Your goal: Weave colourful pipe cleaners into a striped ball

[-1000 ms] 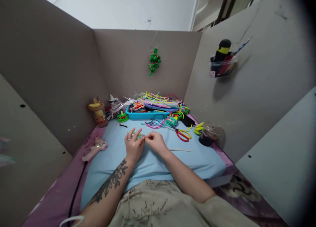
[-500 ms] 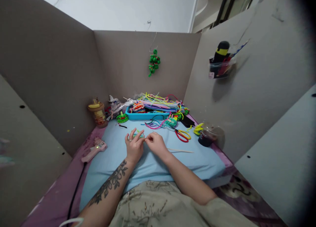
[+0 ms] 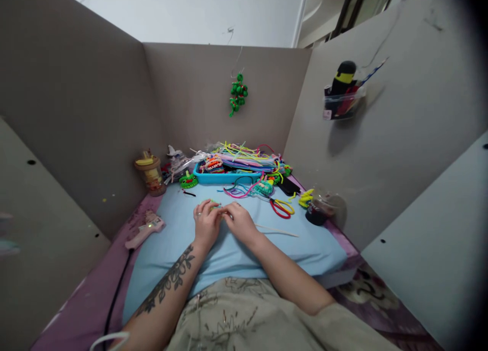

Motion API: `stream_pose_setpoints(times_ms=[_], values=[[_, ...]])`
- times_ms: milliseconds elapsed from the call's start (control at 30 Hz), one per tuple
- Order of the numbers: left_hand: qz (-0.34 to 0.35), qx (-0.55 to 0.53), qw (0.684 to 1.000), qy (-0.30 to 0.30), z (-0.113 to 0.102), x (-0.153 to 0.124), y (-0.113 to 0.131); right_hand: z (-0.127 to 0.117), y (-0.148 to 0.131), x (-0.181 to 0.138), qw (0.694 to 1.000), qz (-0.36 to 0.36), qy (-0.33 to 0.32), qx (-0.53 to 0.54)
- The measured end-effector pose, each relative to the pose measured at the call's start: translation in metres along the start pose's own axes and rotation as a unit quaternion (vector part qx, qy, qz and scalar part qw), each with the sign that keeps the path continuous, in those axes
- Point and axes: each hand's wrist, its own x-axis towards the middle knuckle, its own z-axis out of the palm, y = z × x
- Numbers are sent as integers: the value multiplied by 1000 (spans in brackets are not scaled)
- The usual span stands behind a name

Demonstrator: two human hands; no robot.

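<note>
My left hand and my right hand meet on the light blue pillow in front of me. Between their fingertips sits a small green pipe-cleaner piece. Both hands have their fingers curled and pinched on it. A white pipe cleaner lies on the pillow just right of my right wrist.
A blue tray heaped with coloured pipe cleaners stands at the back. Red-and-yellow scissors, a dark cup, a pink glue gun with its black cord and a small jar surround the pillow. Grey board walls enclose the space; a green ornament hangs there.
My left fingers, spread before, have curled in onto the green piece. Both hands stay in nearly the same place.
</note>
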Motion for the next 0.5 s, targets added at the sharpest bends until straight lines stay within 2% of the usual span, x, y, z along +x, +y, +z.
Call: stream_pose_setpoints(times_ms=[133,267,400,500], values=[[-9,-9,1000,-25,2,-1,-1,0,10,1,999,-2,-23,-42],[-20,-7,999,-43,4,-2,-5,-4,21,8,990,-45,-63,-120],[-42,-12,998,-35,6,-2,-10,-8,32,19,973,-83,-95,-193],[-73,-36,997,-6,9,-2,-17,-7,36,27,961,-105,-124,-224]])
